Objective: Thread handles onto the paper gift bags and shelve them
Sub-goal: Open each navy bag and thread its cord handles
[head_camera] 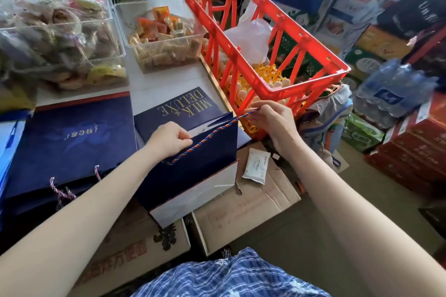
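Navy paper gift bag (193, 171) sits at centre frame, lying half over the desk (169, 77) edge and a cardboard box (246, 210) below. My left hand (169, 138) has its grip pinched on the bag's top edge, and my right hand (272, 119) has its grip pinching the end of the twisted red-blue-yellow cord handle (210, 134), pulled taut up toward the red crate (265, 38). Finished bags (70, 142) lie flat at lower left, with snack tubs (164, 38) at upper left.
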